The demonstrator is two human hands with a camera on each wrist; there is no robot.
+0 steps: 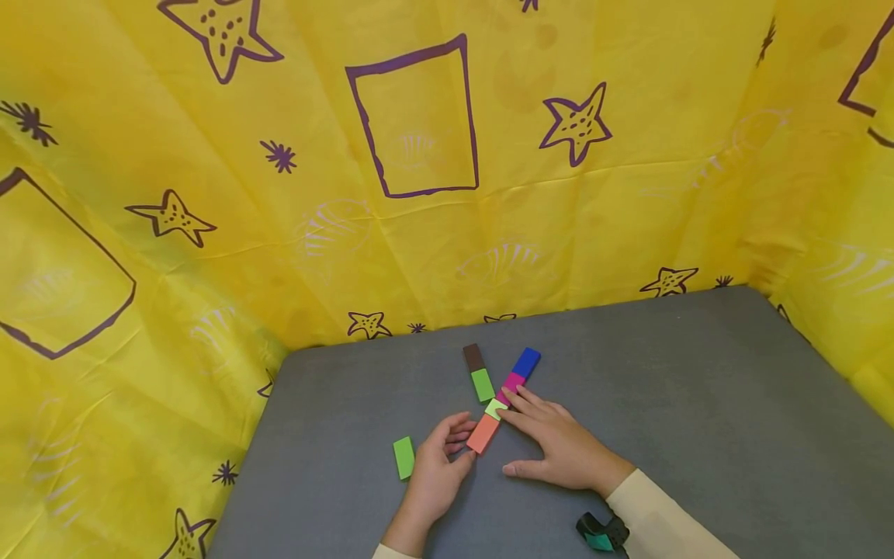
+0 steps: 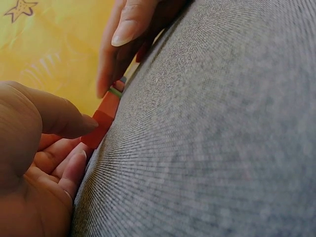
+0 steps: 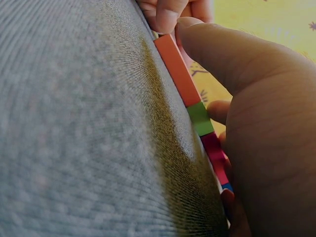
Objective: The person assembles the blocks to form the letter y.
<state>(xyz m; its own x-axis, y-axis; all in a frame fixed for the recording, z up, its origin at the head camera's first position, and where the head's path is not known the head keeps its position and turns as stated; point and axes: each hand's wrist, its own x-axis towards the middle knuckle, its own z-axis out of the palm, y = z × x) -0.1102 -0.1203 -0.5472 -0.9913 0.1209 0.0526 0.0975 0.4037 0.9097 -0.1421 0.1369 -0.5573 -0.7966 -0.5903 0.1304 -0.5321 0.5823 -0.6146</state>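
Note:
In the head view an orange block (image 1: pixel 483 434), a small light green block (image 1: pixel 496 409), a magenta block (image 1: pixel 511 387) and a blue block (image 1: pixel 527 362) lie end to end in a slanting row. My left hand (image 1: pixel 438 470) holds the orange block's near end, thumb at the end and curled fingers along its left side. Outstretched fingers of my right hand (image 1: pixel 562 446) touch the light green and magenta blocks, its thumb spread away. A green block (image 1: pixel 483 385) and a brown block (image 1: pixel 473 358) form a second arm, slanting up-left from near the row's middle.
Left of my left hand, a loose green block (image 1: pixel 403 458) lies on the grey tabletop (image 1: pixel 684 388). A black and teal wrist device (image 1: pixel 602 532) is by my right sleeve. Yellow patterned cloth (image 1: pixel 433 256) hangs around the table's back and sides.

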